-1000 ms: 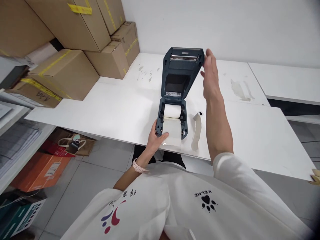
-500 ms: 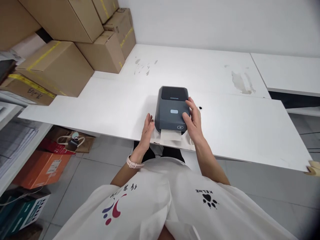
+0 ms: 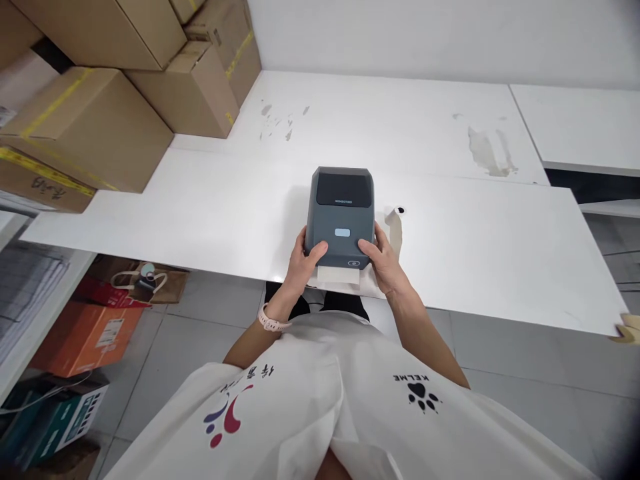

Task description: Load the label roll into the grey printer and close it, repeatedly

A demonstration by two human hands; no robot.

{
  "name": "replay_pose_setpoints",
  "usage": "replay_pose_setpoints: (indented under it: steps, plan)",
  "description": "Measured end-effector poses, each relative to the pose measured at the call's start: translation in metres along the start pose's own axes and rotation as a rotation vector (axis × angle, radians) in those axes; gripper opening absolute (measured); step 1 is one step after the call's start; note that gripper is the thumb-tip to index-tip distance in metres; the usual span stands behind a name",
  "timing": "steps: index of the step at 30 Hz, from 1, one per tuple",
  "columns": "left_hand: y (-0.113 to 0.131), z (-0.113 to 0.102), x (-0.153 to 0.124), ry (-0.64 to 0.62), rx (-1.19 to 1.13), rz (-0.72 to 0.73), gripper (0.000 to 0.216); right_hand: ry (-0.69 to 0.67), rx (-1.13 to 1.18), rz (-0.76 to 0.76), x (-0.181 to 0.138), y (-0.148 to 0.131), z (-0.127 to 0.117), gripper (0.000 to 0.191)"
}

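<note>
A dark grey label printer (image 3: 340,217) with a black window panel and a pale blue button is in front of me at the white table's near edge. White label paper (image 3: 339,275) sticks out of its front slot. My left hand (image 3: 301,263) grips the printer's left side, thumb on top near the front corner. On the other side, my right hand (image 3: 384,260) holds it the same way, thumb on the top face. Beside the printer, to the right, lies a small paper roll (image 3: 395,215) with a loose strip trailing toward my right hand. The fingers under the printer are hidden.
Cardboard boxes (image 3: 100,127) with yellow tape are stacked at the left end of the white table (image 3: 480,247). Below it on the floor stand an orange box (image 3: 85,333) and a teal box (image 3: 65,427). A white wall is behind.
My left hand, earlier held flat beside the printer, has closed on its left side. My right hand has shifted toward the front corner. The paper roll now shows more fully.
</note>
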State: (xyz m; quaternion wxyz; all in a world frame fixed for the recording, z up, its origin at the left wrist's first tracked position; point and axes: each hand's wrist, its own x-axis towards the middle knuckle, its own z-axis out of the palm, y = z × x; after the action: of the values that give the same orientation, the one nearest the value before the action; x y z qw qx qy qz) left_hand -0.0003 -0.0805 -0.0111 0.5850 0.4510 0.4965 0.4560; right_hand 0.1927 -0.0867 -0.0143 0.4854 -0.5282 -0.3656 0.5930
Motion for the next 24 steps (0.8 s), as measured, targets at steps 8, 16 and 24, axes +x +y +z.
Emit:
replay_pose_setpoints:
  steps: [8, 16, 24]
  plan:
    - [-0.007, -0.001, -0.008, 0.064, 0.08, 0.057, 0.074, 0.069, 0.072, -0.008, 0.002, 0.003, 0.004, 0.113]
    - [-0.019, 0.006, -0.058, 0.08, 0.025, -0.171, 0.042, 0.06, -0.004, -0.047, 0.002, 0.006, 0.004, 0.105]
    - [-0.007, 0.001, -0.046, -0.005, -0.01, -0.151, 0.044, 0.136, -0.303, -0.254, 0.014, -0.016, 0.016, 0.106]
